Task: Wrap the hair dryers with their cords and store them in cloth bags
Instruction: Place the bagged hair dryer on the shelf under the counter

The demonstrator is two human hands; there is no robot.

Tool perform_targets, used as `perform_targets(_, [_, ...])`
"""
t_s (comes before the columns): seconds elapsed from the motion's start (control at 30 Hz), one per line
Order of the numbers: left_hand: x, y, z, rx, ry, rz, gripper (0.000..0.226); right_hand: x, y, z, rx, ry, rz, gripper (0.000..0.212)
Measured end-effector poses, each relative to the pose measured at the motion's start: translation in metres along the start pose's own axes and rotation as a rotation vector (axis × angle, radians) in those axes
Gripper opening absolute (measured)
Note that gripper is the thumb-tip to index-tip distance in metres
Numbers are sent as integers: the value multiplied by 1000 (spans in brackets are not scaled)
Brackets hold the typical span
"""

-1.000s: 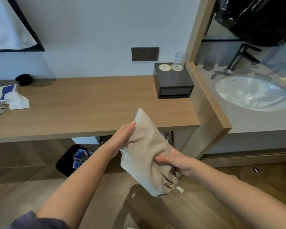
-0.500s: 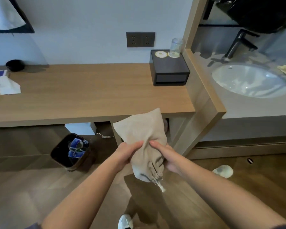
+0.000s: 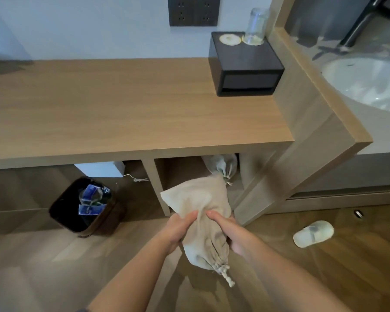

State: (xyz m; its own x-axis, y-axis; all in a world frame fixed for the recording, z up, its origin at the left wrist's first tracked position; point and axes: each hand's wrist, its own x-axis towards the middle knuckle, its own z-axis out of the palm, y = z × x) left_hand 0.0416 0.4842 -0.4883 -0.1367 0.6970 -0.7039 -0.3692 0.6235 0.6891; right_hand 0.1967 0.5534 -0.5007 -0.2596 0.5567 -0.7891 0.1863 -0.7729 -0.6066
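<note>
Gripping the cloth bag [image 3: 198,206] with left hand [image 3: 178,228] and right hand [image 3: 230,230] both clasped round it; we are favouring bottom-first entry into the cubby [image 3: 182,172] beyond our fingers.

Soft, even indoor light falls from above; the wooden counter [image 3: 122,104] across the middle is the brightest area. The space beneath it sits in shade, and the bin [image 3: 62,213] at lower left is nearly black inside. The cloth bag [image 3: 196,199] throws a diffuse shadow onto the floor [image 3: 32,266] at bottom centre. Pale reflections streak the sink [image 3: 365,86] at upper right. Straight edges bow toward the frame borders, and detail is slightly soft throughout.
</note>
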Motion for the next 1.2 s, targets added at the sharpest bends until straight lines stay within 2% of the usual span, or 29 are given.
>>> perform_targets(0.23, [99, -27, -27, -13, -29, 94, 47, 97, 17, 19, -10, 86, -70, 89])
perform_targets(0.37, [156, -38, -37, 57, 70, 140, 35, 157, 19, 24, -42, 79, -111, 90])
perform_targets(0.47, [197, -46, -43, 96, 154, 140, 24, 196, 22, 28, -89, 104, -126, 75])
perform_targets(0.6, [232, -55, -49, 138, 226, 125, 22, 234, 34, 27, -151, 168, -159, 50])
perform_targets(0.77, [248, -62, -47, 142, 276, 126, 16, 257, 48, 25, -180, 182, -194, 47])
perform_targets(0.9, [266, -62, -46, 198, 348, 165, 25, 270, 42, 29, -242, 233, -229, 46])
perform_targets(1.03, [291, -51, -50, 217, 499, 318, 44, 287, 11, 41, -486, 244, -249, 56])
perform_targets(1.1, [304, -50, -54, 228, 543, 405, 56, 299, -2, 45, -609, 251, -259, 69])
perform_targets(1.2, [320, -40, -56, 473, 645, 478, 73, 318, -15, 57, -602, 278, -402, 79])
